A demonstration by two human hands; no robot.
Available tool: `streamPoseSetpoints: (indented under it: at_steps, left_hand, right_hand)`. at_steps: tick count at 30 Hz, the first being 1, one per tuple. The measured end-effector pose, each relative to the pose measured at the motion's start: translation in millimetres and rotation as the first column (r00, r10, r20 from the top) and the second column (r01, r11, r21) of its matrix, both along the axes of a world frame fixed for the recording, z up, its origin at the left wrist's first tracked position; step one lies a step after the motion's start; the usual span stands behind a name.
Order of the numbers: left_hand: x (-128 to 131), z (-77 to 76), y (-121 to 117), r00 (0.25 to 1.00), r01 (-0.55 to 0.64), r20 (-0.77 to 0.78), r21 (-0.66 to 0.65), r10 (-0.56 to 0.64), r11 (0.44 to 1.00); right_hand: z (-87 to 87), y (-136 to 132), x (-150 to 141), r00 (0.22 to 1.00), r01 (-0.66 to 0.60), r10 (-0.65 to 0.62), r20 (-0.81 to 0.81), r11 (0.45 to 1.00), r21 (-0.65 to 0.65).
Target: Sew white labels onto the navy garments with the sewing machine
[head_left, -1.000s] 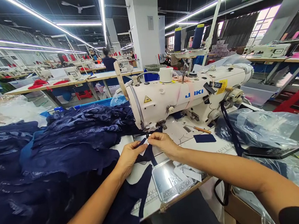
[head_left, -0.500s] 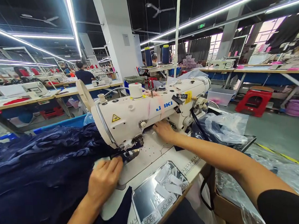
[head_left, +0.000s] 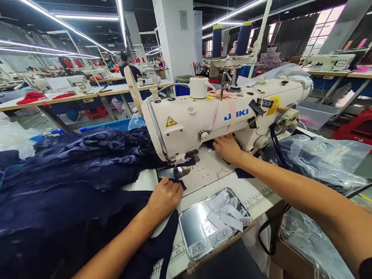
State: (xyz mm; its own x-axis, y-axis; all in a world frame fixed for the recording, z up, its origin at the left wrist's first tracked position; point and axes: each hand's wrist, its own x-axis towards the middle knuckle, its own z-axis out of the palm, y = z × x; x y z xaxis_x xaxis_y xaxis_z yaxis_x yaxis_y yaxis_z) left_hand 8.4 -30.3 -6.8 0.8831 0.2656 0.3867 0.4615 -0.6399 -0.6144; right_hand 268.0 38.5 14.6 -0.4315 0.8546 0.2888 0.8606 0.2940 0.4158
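Note:
My left hand (head_left: 166,195) is closed with its knuckles up, gripping navy fabric (head_left: 167,236) at the front of the machine bed. Just beyond it are the presser foot and shiny needle plate (head_left: 183,171) of a white sewing machine (head_left: 188,122). My right hand (head_left: 228,148) reaches under the machine's arm, fingers bent and together; their tips are partly hidden, and what they hold cannot be made out. Dark cloth lies near those fingertips. Between my forearms sits a metal tray (head_left: 187,228) with white printed labels (head_left: 224,213).
A large heap of navy garments (head_left: 65,186) covers the left side. Plastic-bagged goods (head_left: 321,159) lie right of the machine, near a red stool (head_left: 360,131). A small navy piece (head_left: 244,173) lies by my right forearm. Thread cones (head_left: 216,41) stand behind.
A second ago both hands met at the needle, holding a white label and navy fabric. They then parted: my right hand went under the machine arm, my left stayed on the fabric. The view swung right and back.

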Motion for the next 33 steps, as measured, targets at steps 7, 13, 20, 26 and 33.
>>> streamPoseSetpoints:
  at_steps: [7, 13, 20, 26, 33]
  left_hand:
    - [0.4, -0.6, -2.2, 0.999, -0.046, -0.007, -0.048, 0.046, 0.998]
    - [2.2, 0.2, -1.1, 0.998, -0.055, -0.004, -0.053, 0.055, 0.997]
    - [1.6, -1.6, -0.7, 0.999, -0.041, 0.033, -0.031, 0.042, 0.999]
    - [0.9, -2.2, -1.8, 0.998, -0.056, 0.032, -0.045, 0.058, 0.997]
    - [0.8, -2.1, -2.5, 0.996, -0.074, 0.04, -0.062, 0.076, 0.995]
  right_hand:
    - [8.0, 17.3, 2.1, 0.996, 0.052, -0.056, -0.07, 0.997, -0.053]
    - [-2.1, -23.7, -35.6, 0.974, -0.214, 0.212, -0.079, 0.977, -0.019]
    - [-20.6, -47.2, -56.8, 0.905, -0.366, 0.311, -0.289, 0.917, -0.16]
    - [-17.3, -53.5, -31.6, 0.906, -0.379, 0.317, -0.281, 0.903, -0.203]
    - [-28.6, -43.0, -33.2, 0.798, -0.59, 0.571, -0.196, 0.805, -0.06]
